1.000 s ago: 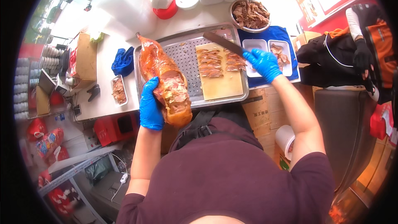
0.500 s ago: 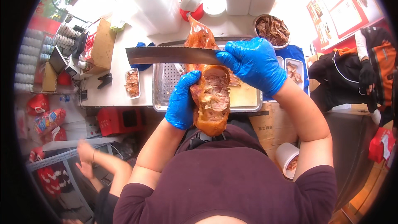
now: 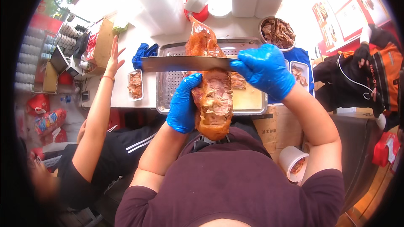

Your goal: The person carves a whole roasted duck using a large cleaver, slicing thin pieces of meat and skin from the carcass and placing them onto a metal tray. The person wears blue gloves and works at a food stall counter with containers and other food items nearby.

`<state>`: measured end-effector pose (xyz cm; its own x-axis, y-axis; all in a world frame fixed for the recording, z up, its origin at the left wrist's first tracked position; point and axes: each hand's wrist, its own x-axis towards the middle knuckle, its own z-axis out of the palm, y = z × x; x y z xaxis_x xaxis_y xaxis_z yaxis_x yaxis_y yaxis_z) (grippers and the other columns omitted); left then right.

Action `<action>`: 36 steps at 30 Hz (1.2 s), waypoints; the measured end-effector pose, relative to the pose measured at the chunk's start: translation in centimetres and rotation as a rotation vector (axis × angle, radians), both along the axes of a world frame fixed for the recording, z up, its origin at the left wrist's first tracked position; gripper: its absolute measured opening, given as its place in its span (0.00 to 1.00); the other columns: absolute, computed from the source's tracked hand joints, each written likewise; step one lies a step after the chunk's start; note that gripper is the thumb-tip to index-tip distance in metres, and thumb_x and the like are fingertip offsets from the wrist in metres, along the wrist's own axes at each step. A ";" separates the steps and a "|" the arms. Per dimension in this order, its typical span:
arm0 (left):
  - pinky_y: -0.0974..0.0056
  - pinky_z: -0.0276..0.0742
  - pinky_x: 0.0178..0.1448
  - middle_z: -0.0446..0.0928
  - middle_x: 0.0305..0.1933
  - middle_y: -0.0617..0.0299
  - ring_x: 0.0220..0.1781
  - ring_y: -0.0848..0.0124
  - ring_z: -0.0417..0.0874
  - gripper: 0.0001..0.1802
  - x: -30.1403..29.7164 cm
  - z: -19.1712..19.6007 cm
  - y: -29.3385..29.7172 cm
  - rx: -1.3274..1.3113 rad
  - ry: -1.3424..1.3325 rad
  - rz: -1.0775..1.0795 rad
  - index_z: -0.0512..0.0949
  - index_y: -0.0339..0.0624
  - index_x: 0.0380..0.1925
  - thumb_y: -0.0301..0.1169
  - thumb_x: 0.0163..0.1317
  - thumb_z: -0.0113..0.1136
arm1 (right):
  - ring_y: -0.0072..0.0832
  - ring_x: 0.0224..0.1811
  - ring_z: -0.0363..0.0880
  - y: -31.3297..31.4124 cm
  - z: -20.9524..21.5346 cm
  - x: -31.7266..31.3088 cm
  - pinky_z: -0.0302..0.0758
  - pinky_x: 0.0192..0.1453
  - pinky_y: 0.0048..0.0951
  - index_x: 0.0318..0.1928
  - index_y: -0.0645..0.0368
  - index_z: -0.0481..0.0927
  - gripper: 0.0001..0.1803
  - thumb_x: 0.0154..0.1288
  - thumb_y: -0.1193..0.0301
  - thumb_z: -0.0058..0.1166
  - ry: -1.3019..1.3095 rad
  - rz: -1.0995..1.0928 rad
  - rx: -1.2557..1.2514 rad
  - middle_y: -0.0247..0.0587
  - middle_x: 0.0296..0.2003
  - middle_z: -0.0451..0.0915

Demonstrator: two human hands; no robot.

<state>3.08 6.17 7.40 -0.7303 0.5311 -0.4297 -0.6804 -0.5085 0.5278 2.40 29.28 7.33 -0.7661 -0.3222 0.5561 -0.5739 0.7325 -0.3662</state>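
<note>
My gloved left hand is closed around the left side of a roast duck, which has glossy orange-brown skin and a long opening of pale, shredded meat facing up. The duck's narrow end points away from me, over the tray. My gloved right hand grips the handle end of a long, wide-bladed knife. Its blade lies level across the duck, just beyond the exposed meat; whether it touches the skin I cannot tell. Under the duck are a perforated metal tray and a yellowish cutting board with cut meat on it.
A bowl of shredded meat stands far right. White trays of meat lie left and right. A blue cloth sits far left. Another person's bare arm reaches beside the table; someone in black and orange is at right.
The knife and my right hand have shifted slightly right and nearer. The duck stays in my left hand. The person at left has leaned in, raising an arm toward the table.
</note>
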 end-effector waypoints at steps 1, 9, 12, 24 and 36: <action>0.54 0.78 0.62 0.77 0.57 0.51 0.56 0.59 0.81 0.28 -0.1 0.0 0.0 0.021 0.005 -0.005 0.67 0.39 0.63 0.39 0.65 0.55 | 0.44 0.18 0.72 -0.6 0.3 -0.4 0.67 0.24 0.39 0.23 0.54 0.75 0.15 0.66 0.64 0.59 0.008 0.014 -0.013 0.44 0.17 0.70; 0.53 0.77 0.63 0.77 0.57 0.50 0.56 0.58 0.81 0.28 0.0 -0.9 -0.4 -0.040 -0.012 -0.032 0.69 0.37 0.61 0.40 0.64 0.54 | 0.44 0.20 0.75 0.1 -1.3 0.2 0.70 0.24 0.41 0.25 0.51 0.76 0.16 0.66 0.57 0.57 -0.044 0.050 0.011 0.43 0.18 0.73; 0.52 0.77 0.63 0.77 0.57 0.50 0.56 0.57 0.81 0.28 -0.1 -0.5 0.1 -0.076 0.000 -0.029 0.69 0.37 0.61 0.41 0.63 0.53 | 0.44 0.19 0.75 0.1 -2.1 0.2 0.70 0.24 0.41 0.23 0.51 0.75 0.18 0.65 0.55 0.58 -0.068 0.055 0.002 0.43 0.18 0.73; 0.54 0.79 0.61 0.78 0.55 0.51 0.53 0.58 0.82 0.26 -0.7 -4.5 1.7 -0.059 0.002 -0.031 0.69 0.39 0.60 0.42 0.67 0.55 | 0.45 0.24 0.80 -1.0 -4.2 1.2 0.75 0.31 0.41 0.23 0.52 0.83 0.33 0.62 0.35 0.50 -0.438 -0.156 -0.069 0.47 0.20 0.79; 0.52 0.81 0.57 0.80 0.51 0.51 0.51 0.57 0.84 0.27 -2.7 -7.4 -2.4 -0.276 -0.065 0.155 0.70 0.39 0.59 0.40 0.63 0.61 | 0.43 0.28 0.83 12.2 -16.3 5.8 0.78 0.35 0.42 0.33 0.49 0.87 0.24 0.70 0.47 0.45 -0.550 -0.343 0.212 0.45 0.26 0.83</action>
<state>0.36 3.73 0.00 -0.7594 0.2726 -0.5908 -0.6432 -0.4520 0.6181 8.21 41.49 -8.98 -0.9976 -0.0693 0.0080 -0.0674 0.9280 -0.3663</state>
